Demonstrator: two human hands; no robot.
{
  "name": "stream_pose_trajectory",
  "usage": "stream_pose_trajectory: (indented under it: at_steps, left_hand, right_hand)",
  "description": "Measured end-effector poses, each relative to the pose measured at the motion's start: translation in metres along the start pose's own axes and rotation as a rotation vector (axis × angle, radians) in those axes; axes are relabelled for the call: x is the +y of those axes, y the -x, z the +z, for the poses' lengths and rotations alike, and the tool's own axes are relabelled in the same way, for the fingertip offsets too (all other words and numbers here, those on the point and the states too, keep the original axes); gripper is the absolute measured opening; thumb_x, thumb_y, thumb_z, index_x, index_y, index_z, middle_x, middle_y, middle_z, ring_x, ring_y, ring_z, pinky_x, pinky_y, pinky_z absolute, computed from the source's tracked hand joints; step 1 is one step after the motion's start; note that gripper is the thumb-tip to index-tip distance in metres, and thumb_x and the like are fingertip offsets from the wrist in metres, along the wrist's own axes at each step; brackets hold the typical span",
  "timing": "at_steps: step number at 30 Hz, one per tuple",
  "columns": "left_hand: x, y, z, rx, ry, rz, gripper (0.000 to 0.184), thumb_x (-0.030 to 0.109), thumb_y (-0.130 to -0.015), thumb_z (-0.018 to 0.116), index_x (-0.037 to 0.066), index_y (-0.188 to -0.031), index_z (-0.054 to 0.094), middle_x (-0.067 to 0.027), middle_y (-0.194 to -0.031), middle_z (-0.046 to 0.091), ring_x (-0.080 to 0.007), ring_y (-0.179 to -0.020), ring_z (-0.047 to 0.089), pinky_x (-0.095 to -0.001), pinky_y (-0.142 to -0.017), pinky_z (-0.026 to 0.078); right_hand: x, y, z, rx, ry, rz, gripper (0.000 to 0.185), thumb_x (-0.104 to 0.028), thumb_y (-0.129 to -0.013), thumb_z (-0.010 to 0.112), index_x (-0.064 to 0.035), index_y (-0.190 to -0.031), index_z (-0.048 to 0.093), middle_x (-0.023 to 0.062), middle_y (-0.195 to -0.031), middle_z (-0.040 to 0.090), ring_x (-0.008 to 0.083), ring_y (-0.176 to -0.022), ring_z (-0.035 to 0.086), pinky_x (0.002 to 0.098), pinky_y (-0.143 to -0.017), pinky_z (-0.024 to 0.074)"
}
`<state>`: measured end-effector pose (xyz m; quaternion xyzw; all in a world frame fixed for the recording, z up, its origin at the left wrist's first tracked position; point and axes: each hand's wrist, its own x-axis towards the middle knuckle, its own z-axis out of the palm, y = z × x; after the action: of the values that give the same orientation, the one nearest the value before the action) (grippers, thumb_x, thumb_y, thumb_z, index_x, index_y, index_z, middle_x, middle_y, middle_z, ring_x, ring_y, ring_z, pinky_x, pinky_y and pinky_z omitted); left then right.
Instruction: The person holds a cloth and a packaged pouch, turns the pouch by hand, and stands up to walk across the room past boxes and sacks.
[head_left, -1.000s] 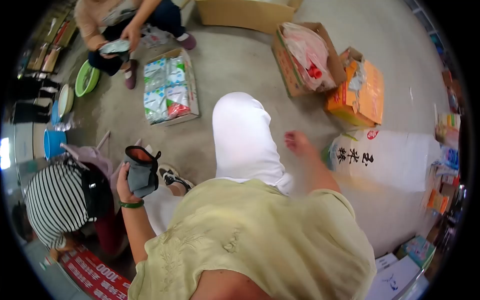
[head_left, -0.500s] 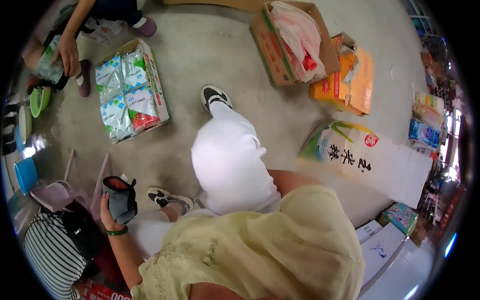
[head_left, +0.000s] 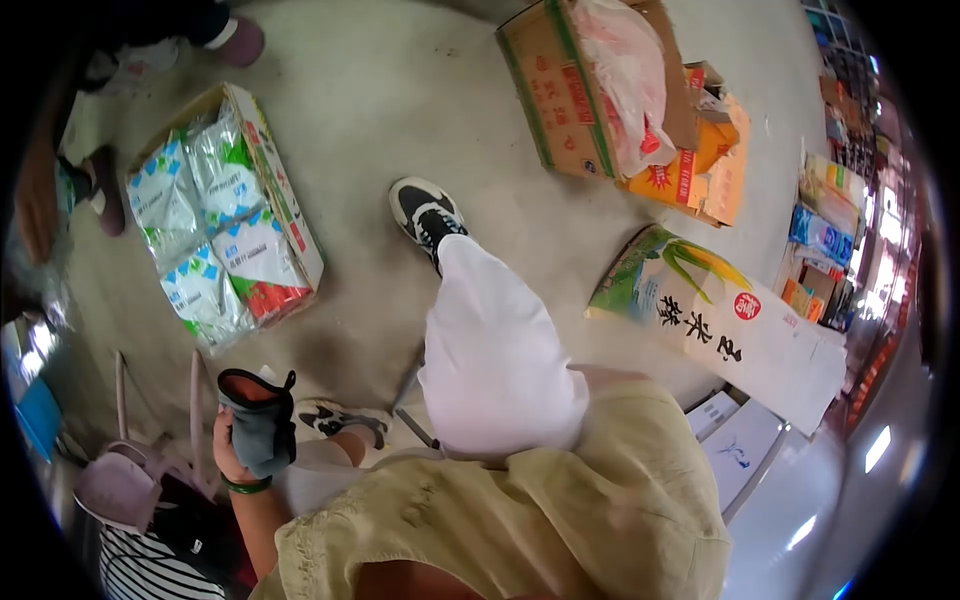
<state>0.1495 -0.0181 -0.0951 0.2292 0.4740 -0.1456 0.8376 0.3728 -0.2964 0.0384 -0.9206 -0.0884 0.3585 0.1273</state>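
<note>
My left hand (head_left: pixel 228 452), with a dark green bangle at the wrist, is closed around a grey fabric pouch (head_left: pixel 262 432). The pouch has black trim, a small black loop and an open top that shows an orange-brown inside. It is held upright beside my left thigh. My right hand is out of sight; only a bit of that arm shows by my shirt (head_left: pixel 560 490). Past the pouch, on the floor, a carton (head_left: pixel 300 240) holds several clear-wrapped white, blue and green packets (head_left: pixel 235 210).
A pale plastic chair (head_left: pixel 120 485) stands left, near a striped cloth (head_left: pixel 150 570). Ahead right are a carton with a pink plastic bag (head_left: pixel 625 90) and an orange box (head_left: pixel 715 180). A printed sack (head_left: pixel 720 320) lies right. Another person's hand (head_left: pixel 40 215) is far left.
The view has shifted and turned, so the packet carton sits lower and further left. The pouch stays in my left hand, slightly further right. The other person has moved toward the left edge.
</note>
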Motion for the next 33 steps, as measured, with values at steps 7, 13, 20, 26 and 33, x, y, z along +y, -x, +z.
stream_pose_trajectory:
  at_steps: [7, 13, 20, 26, 33]
  left_hand:
    - [0.003, -0.012, 0.005, -0.031, -0.053, 0.029, 0.039, 0.024, -0.087, 0.045, 0.004, -0.121, 0.046, -0.0127, -0.113, 0.058, -0.0299, -0.097, 0.059, -0.0422, -0.085, 0.048]
    - [-0.009, -0.005, -0.027, 0.044, 0.005, 0.061, 0.037, 0.020, -0.089, 0.043, 0.004, -0.122, 0.045, -0.0128, -0.112, 0.058, -0.0280, -0.098, 0.059, -0.0393, -0.087, 0.047]
    - [-0.003, -0.005, -0.007, 0.024, 0.030, 0.001, 0.037, 0.018, -0.087, 0.043, 0.005, -0.121, 0.046, -0.0135, -0.113, 0.058, -0.0291, -0.100, 0.057, -0.0405, -0.087, 0.046]
    - [-0.016, 0.011, 0.007, 0.010, 0.083, 0.156, 0.034, 0.021, -0.088, 0.045, 0.003, -0.117, 0.049, -0.0133, -0.111, 0.059, -0.0286, -0.099, 0.059, -0.0406, -0.087, 0.047]
    - [-0.057, 0.064, 0.015, 0.127, 0.121, 0.318, 0.028, 0.020, -0.088, 0.049, 0.004, -0.110, 0.053, -0.0104, -0.104, 0.062, -0.0249, -0.093, 0.060, -0.0367, -0.086, 0.047]
  right_hand:
    - [0.052, 0.034, 0.043, 0.337, 0.493, -0.043, 0.023, -0.010, -0.074, 0.057, -0.0136, -0.053, 0.051, -0.0035, -0.051, 0.040, 0.0158, -0.052, 0.040, 0.0334, -0.062, 0.0334]
    - [0.047, 0.004, 0.038, -0.092, 0.340, -0.346, 0.013, -0.011, -0.075, 0.056, -0.0127, -0.062, 0.053, 0.0000, -0.061, 0.044, 0.0187, -0.061, 0.043, 0.0341, -0.066, 0.0356]
    - [0.042, -0.009, 0.032, -0.180, 0.300, -0.332, 0.002, -0.011, -0.075, 0.055, -0.0118, -0.073, 0.055, 0.0042, -0.072, 0.048, 0.0222, -0.071, 0.046, 0.0350, -0.071, 0.0382]
    - [0.063, 0.008, 0.023, -0.241, 0.240, -0.375, 0.007, -0.012, -0.075, 0.055, -0.0109, -0.082, 0.057, 0.0077, -0.082, 0.052, 0.0252, -0.079, 0.050, 0.0358, -0.075, 0.0404]
    - [0.150, -0.002, 0.116, -0.450, 0.143, -0.441, 0.018, -0.012, -0.076, 0.054, -0.0100, -0.093, 0.060, 0.0119, -0.093, 0.057, 0.0287, -0.089, 0.053, 0.0367, -0.080, 0.0429]
